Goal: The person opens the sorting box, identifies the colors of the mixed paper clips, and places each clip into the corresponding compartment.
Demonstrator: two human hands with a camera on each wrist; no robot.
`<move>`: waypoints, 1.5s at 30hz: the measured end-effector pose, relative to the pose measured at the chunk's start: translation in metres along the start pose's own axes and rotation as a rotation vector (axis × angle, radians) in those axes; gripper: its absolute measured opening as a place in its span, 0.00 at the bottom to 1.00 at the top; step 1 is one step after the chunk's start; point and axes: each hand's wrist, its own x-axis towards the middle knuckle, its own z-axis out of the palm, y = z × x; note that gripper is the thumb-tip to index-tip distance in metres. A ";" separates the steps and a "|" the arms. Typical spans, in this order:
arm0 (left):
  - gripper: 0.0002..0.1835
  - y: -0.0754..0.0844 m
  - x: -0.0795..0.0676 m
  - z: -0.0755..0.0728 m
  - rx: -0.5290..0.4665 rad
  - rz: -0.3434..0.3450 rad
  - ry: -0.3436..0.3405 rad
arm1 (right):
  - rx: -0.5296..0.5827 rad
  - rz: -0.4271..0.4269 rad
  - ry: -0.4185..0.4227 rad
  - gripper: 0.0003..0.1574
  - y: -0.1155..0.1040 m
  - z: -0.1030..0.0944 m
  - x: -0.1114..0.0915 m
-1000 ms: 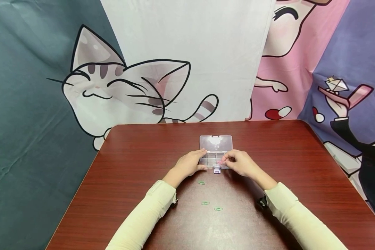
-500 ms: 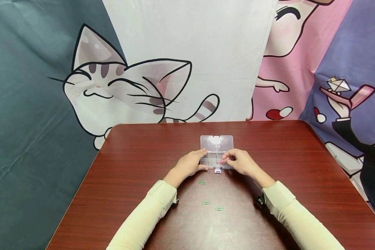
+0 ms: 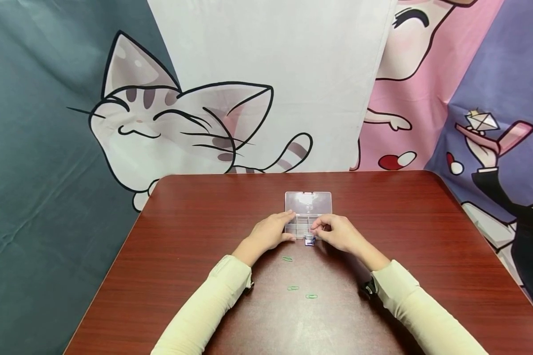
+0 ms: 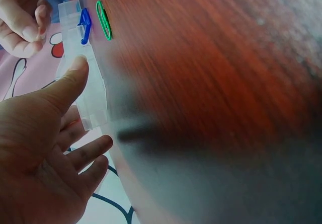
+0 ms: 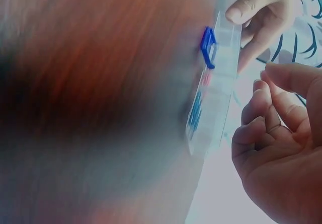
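A clear plastic compartment box [image 3: 302,229] lies on the table with its lid [image 3: 308,201] folded back. My left hand [image 3: 268,231] grips its left end, thumb at the front wall, fingers at the far side. Over the right half, my right hand [image 3: 339,232] has its fingers curled, thumb and index tips close together; nothing shows between them in the right wrist view. Pink paper clips [image 5: 207,78] lie in a compartment near the blue latch [image 5: 209,48], and blue paper clips [image 5: 195,112] in the right end. A green paper clip [image 3: 287,259] rests in front of the box.
Two more green paper clips, the left one [image 3: 293,288] and the right one [image 3: 311,296], lie closer to the body on the red-brown table [image 3: 195,212]. A cartoon-printed cloth [image 3: 271,59] hangs behind the table's far edge.
My right hand has shifted slightly toward the front of the box, fingertips now nearer the latch. My left hand keeps its grip on the box; the green paper clips stay where they were.
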 end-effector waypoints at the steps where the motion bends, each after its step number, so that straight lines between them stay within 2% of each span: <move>1: 0.40 0.000 0.000 0.000 0.000 -0.002 -0.003 | 0.005 -0.008 -0.005 0.02 -0.002 0.001 -0.001; 8: 0.40 0.000 0.000 0.000 0.004 -0.010 -0.014 | 0.025 -0.047 -0.026 0.03 -0.012 0.010 -0.006; 16: 0.40 -0.001 0.000 0.002 0.001 -0.012 -0.008 | 0.026 -0.028 -0.097 0.02 -0.023 0.022 -0.010; 21: 0.39 -0.001 0.000 0.002 -0.005 -0.007 -0.007 | 0.040 -0.060 -0.113 0.04 -0.029 0.028 -0.012; 37: 0.39 -0.003 0.000 0.001 -0.004 -0.011 -0.024 | -0.030 -0.145 -0.147 0.09 -0.032 0.049 -0.012; 45: 0.40 -0.003 0.000 0.000 0.003 -0.005 -0.025 | -0.043 -0.105 -0.183 0.10 -0.034 0.056 -0.014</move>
